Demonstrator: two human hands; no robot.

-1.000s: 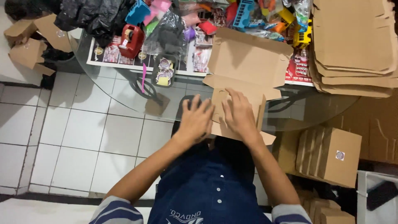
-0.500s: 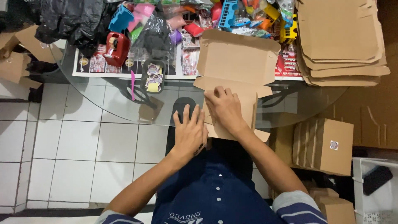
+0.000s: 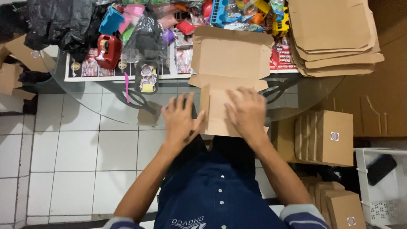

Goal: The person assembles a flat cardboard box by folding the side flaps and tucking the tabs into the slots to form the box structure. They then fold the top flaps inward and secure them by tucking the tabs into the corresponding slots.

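Both hands lie flat with spread fingers, gripping nothing: the left hand against the raised side flap, the right hand on the unfolded cardboard box at the centre, on the glass table. The right palm hides the panel. A stack of flat cardboard sheets lies upper right; a closed brown box with a round sticker stands right.

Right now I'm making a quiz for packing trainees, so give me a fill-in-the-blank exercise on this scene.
1. Both hands, the left hand and the right hand, press on a flat brown ____ box.
2. The box lies on a round table whose top is made of ____.
3. The tape dispenser near the table's far left is ____ in colour.
4. The pile of flat cardboard blanks lies to the ____ of the box.

Missing words: cardboard; glass; red; right
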